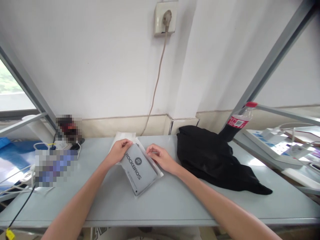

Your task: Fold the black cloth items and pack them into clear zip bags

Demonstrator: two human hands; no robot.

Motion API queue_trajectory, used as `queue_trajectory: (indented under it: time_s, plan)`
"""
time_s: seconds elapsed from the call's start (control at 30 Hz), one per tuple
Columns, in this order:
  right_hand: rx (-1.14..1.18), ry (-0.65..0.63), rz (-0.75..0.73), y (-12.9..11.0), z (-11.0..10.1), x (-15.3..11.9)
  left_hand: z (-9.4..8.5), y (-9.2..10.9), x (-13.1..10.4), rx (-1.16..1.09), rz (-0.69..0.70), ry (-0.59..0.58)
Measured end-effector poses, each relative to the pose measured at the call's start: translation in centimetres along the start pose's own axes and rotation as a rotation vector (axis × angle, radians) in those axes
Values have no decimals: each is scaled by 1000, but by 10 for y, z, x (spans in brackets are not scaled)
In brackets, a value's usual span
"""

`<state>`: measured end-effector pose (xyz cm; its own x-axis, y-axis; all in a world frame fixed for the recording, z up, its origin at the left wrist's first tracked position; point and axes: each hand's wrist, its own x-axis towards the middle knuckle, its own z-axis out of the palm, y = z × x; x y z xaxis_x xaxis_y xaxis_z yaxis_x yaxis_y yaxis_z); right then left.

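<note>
A flat grey packet [140, 171] printed "ROCKBROS" is tilted over the grey table, with a pale translucent strip along its right side. My left hand [118, 151] pinches its upper left edge between thumb and fingers. At the upper right edge, the curled fingers of my right hand [161, 158] close on the pale strip; their tips are partly hidden. Behind the packet and my left hand lies a whitish translucent sheet or bag [125, 136].
Black cloth [212, 156] lies to the right, with a red-capped cola bottle [236, 123] leaning behind it. Cables and blurred-out items are at the left. A plugged-in cord [160, 70] hangs down the wall. Metal frame posts [277, 56] rise at both sides.
</note>
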<state>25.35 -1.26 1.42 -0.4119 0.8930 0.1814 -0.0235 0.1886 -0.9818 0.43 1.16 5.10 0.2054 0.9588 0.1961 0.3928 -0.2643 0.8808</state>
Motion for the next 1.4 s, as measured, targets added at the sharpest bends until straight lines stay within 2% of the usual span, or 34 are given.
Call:
queue_trajectory:
  time_s: [0.1,0.27,0.57,0.67,0.87,1.07,1.2,1.3,1.4]
  plan:
    - [46,-12,62,-6,-1,-1,1,-2,0,-17,8,60]
    - [261,-60,167,-12,-1,-3,-1,-3,1,-49,31,75]
    - [385,-84,158,-11,0,-4,-1,3,-3,-149,-22,96]
    - [344,-82,146,-13,1,-5,1,4,-4,-151,-35,93]
    - [92,-43,39,-10,6,-5,7,1,-3,-54,33,118]
    - [161,-173,96,-14,5,-7,18,0,-10,23,73,235]
    - [110,-226,151,-17,7,-11,27,3,-17,119,86,211]
    - [41,-179,139,-14,9,-10,23,1,-17,202,89,194]
    - [18,28,71,-7,6,-4,13,-6,-11,410,155,206]
